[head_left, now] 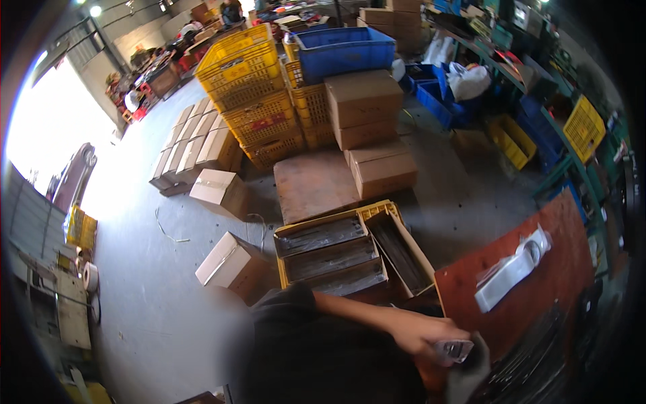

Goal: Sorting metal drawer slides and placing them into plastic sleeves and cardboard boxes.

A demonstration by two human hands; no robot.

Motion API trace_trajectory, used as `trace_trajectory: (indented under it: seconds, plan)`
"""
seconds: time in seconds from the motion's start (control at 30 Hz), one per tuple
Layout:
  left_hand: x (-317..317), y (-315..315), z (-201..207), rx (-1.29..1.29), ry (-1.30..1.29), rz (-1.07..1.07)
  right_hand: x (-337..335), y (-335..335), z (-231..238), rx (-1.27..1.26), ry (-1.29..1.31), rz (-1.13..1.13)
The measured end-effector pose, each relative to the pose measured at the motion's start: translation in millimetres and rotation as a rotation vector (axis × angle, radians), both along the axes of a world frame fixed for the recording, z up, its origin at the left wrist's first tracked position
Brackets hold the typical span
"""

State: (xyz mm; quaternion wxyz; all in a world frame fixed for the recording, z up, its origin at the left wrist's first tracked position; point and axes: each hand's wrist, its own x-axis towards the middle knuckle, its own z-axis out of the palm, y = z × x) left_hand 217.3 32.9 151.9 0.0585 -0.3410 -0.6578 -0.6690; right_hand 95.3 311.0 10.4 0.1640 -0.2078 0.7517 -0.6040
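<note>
My left hand [431, 334] reaches across to the right from a black sleeve, its fingers closed round a small silvery, shiny piece [455, 350] whose end sticks out past the thumb. Just below it is a blurred grey shape [474, 374], which looks like my right hand in a glove; its fingers cannot be made out. Right beside the hands lie long dark strips in shiny plastic [531, 357]. A red-brown board [464, 289] stands beyond them, bearing a roll of clear plastic bags [508, 275].
Ahead is a yellow crate [387, 205] with open cartons of dark, plastic-wrapped pieces [330, 259]. Closed cartons [225, 259] sit on the floor to the left. Farther off are a wooden board [313, 185], stacked cartons [363, 101], yellow crates [259, 114] and a blue bin [346, 57].
</note>
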Motion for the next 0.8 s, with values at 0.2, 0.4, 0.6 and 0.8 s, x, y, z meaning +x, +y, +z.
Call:
trace_trajectory:
  seconds: [0.2,0.4,0.6,0.8]
  plan:
    - [-10,28,-20,-0.016,0.078,0.062,-35,-76,34,-0.098,0.233,0.365]
    - [-13,24,-30,-0.039,0.121,0.057,-11,-134,79,-0.141,0.447,0.626]
    - [-15,-25,-94,-0.344,0.100,0.228,36,-115,126,0.126,0.488,0.538]
    - [-22,-80,-104,-0.732,0.241,0.345,57,-130,118,0.077,0.358,0.201]
